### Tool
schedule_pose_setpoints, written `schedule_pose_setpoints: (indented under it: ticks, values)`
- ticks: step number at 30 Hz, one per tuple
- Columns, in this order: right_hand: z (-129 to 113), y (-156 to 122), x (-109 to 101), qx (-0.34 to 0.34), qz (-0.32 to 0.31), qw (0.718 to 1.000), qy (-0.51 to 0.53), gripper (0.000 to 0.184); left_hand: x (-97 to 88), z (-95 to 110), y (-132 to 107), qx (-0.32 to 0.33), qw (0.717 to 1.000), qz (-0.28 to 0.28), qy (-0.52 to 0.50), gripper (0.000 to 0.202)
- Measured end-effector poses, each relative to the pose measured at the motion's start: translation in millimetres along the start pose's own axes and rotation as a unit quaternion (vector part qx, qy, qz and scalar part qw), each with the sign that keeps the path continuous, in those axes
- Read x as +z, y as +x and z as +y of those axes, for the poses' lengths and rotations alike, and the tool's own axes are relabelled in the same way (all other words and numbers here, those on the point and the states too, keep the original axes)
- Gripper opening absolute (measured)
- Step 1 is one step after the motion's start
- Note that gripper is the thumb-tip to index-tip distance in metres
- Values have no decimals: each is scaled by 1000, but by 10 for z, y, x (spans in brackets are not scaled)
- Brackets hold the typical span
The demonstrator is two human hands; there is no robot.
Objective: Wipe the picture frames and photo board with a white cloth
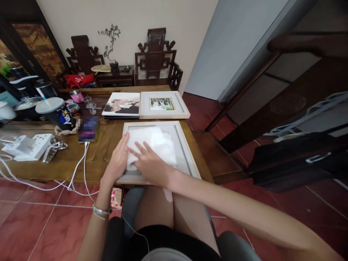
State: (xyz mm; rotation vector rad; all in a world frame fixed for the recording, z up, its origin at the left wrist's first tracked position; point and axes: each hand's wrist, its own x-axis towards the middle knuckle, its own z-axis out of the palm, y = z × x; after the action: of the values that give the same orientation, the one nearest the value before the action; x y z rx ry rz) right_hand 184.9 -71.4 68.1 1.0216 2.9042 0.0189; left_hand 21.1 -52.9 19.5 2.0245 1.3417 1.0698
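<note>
A light wood picture frame (187, 148) lies flat on the table right before me, with a grey-white inner border. Spread over its middle is a thin white sheet (160, 143), either tissue or cloth; I cannot tell which. My left hand (117, 157) rests along the left side of the frame, fingers stretched out together. Across the sheet lies my right hand (152, 163), palm down with its fingers apart. Its thumb side is close to the left fingertips. A small dark spot shows by the right fingers, too blurred to name.
Behind the frame lie another framed photo (178, 103) and a photo album (133, 99). To the left are a phone (88, 130) on white cables, a black cup (63, 114), a hair clip (54, 148) and a power strip (39, 145). A dark wooden railing (244, 83) stands at right.
</note>
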Motion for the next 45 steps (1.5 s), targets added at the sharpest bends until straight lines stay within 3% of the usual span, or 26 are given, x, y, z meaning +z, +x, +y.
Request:
schedule_pose_setpoints:
  ticks: [4,10,13,17,22,27,30,34,38,40,43,45]
  values:
    - [-132,-276,-90,-39,-36,997,55,33,19,-15,-3,-46,998,3,-53,63]
    - [-311,-177,-121,5,41,996,74,35,-14,-55,-11,-85,990,-37,-103,71]
    - [-372,-202,-85,-19,23,997,68,33,-21,-38,-11,-70,994,-41,-70,66]
    - [-229,-445,-85,-13,-56,995,84,32,38,-14,5,-35,999,-33,21,55]
    - [-64,-630,-7,2,-26,996,86,29,81,18,8,2,999,-19,34,53]
    - [-98,-324,165,-56,9,998,37,29,53,57,-20,11,1000,-9,8,54]
    - [10,-100,210,-23,27,999,-8,27,46,43,-29,10,1000,-13,14,55]
    - [373,153,157,47,35,997,-40,38,60,-2,-25,8,998,-32,48,54]
    - [687,417,27,105,112,986,-58,43,73,-48,-1,32,996,-20,77,52]
    - [743,534,-6,78,132,987,-40,44,68,-62,12,51,996,-18,74,46]
    - [753,649,16,16,97,995,15,46,48,-60,23,78,995,-28,54,46]
    - [763,673,59,15,77,996,40,45,36,-50,23,90,995,-36,35,51]
